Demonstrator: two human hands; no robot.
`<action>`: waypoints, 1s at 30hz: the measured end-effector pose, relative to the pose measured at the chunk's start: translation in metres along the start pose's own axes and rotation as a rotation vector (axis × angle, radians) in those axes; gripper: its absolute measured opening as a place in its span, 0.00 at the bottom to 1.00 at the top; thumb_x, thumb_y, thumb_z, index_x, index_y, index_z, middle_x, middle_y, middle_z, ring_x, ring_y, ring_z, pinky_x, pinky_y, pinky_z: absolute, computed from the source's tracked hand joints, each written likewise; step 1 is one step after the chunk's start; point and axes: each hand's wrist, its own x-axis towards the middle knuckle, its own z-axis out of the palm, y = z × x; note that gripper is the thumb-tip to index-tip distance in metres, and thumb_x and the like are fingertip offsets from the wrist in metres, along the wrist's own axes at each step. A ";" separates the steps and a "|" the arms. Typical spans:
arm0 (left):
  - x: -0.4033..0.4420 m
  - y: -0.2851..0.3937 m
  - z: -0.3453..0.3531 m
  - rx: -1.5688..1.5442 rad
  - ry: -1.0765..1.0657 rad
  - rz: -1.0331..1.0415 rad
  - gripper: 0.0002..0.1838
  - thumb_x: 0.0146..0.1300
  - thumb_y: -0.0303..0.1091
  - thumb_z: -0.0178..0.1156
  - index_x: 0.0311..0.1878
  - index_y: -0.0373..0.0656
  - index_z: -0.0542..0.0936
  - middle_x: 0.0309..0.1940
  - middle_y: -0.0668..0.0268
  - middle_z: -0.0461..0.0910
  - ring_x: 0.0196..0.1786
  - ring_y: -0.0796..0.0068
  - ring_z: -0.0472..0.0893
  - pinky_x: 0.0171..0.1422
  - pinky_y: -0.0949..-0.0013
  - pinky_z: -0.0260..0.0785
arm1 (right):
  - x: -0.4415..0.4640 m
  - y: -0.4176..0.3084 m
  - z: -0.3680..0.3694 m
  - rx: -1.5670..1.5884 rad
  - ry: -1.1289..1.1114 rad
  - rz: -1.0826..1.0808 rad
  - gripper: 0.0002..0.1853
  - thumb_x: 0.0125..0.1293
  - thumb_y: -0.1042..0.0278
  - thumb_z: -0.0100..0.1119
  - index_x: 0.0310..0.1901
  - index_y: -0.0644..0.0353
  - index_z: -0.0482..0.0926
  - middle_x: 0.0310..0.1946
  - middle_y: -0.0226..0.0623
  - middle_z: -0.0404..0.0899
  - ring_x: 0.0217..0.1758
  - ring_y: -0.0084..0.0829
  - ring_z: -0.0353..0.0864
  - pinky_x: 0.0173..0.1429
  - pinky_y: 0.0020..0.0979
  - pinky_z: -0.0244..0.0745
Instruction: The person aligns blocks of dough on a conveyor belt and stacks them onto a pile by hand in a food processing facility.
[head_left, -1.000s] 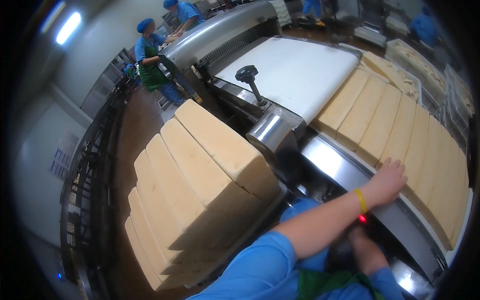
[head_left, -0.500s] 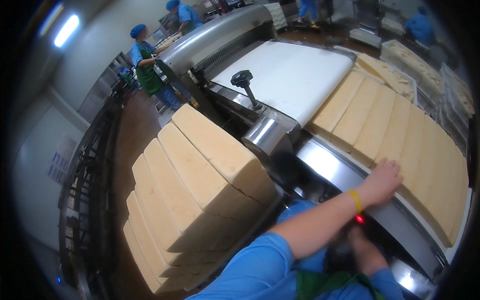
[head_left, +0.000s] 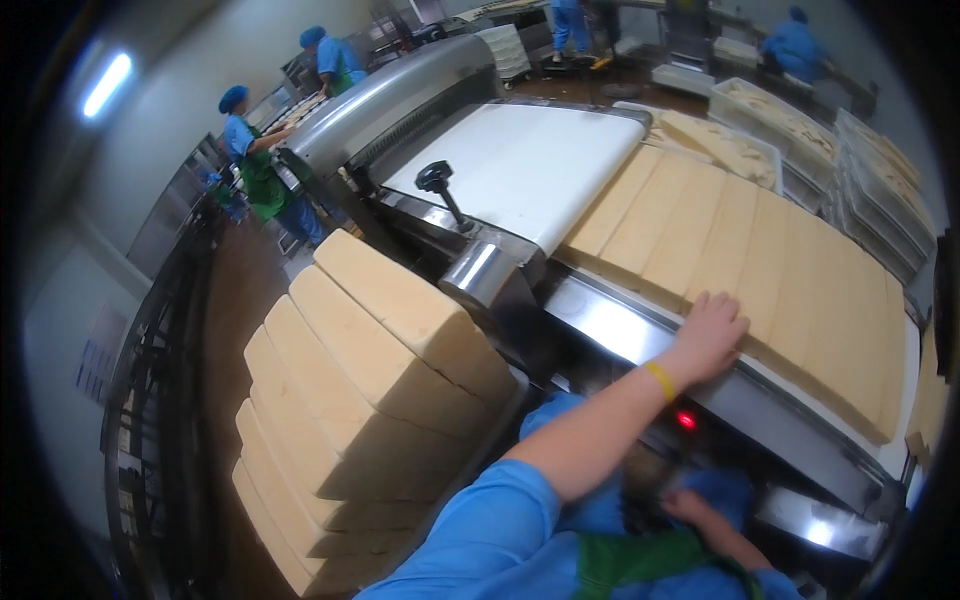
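Note:
My left hand (head_left: 708, 335), with a yellow band at the wrist, lies over the near ends of a row of long pale bread loaves (head_left: 790, 275). Its fingers are slightly apart and rest on the loaves' top edge. The loaves lie side by side on a white surface beyond a metal edge, their far-left side against a white conveyor belt (head_left: 520, 165). My right hand (head_left: 685, 505) is low by my body, below that metal edge. Its fingers look curled, and I cannot make out anything in them. To my left stands a tall stack of similar loaves (head_left: 370, 350).
A black knob (head_left: 435, 177) on a rod sticks up beside the belt, near a metal roller cover (head_left: 400, 95). Crates of pale pieces (head_left: 775, 120) stand at the back right. A red light (head_left: 686, 421) glows below the edge. A co-worker (head_left: 265, 170) stands beyond the machine.
The view has swung to the right. My left hand remains on the loaves' near edge. My right hand has come up closer to my body and shows more clearly.

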 end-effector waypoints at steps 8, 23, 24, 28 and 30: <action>0.000 -0.001 -0.007 0.013 0.014 0.030 0.21 0.44 0.30 0.69 0.44 0.42 0.77 0.45 0.53 0.74 0.50 0.52 0.73 0.55 0.53 0.66 | 0.001 -0.025 -0.004 -0.102 0.072 -0.024 0.21 0.64 0.47 0.51 0.45 0.57 0.82 0.44 0.47 0.82 0.47 0.49 0.81 0.50 0.48 0.76; 0.010 0.004 0.001 0.081 -0.082 0.027 0.25 0.52 0.31 0.68 0.54 0.41 0.76 0.57 0.54 0.73 0.62 0.52 0.70 0.69 0.50 0.59 | -0.189 -0.083 -0.240 -0.056 0.854 -0.567 0.09 0.60 0.65 0.61 0.39 0.59 0.81 0.39 0.40 0.82 0.44 0.39 0.80 0.52 0.37 0.75; 0.011 0.004 0.001 0.073 -0.082 0.021 0.25 0.51 0.31 0.69 0.54 0.40 0.76 0.56 0.54 0.73 0.62 0.52 0.70 0.69 0.49 0.58 | -0.204 -0.072 -0.266 0.156 1.047 -0.414 0.07 0.58 0.67 0.61 0.37 0.58 0.81 0.38 0.39 0.81 0.44 0.39 0.80 0.52 0.37 0.74; 0.012 0.005 -0.002 0.041 -0.092 0.009 0.25 0.50 0.30 0.69 0.53 0.39 0.75 0.55 0.53 0.73 0.61 0.52 0.70 0.68 0.50 0.59 | -0.202 0.065 -0.370 -0.122 1.724 0.134 0.13 0.60 0.65 0.62 0.43 0.61 0.80 0.47 0.43 0.79 0.56 0.41 0.75 0.61 0.39 0.70; 0.013 0.007 -0.003 0.078 -0.070 0.028 0.26 0.50 0.30 0.69 0.54 0.39 0.75 0.56 0.53 0.73 0.60 0.51 0.71 0.65 0.54 0.63 | -0.227 0.129 -0.389 -0.291 1.551 0.686 0.21 0.56 0.56 0.65 0.46 0.62 0.80 0.51 0.45 0.76 0.59 0.43 0.72 0.64 0.40 0.68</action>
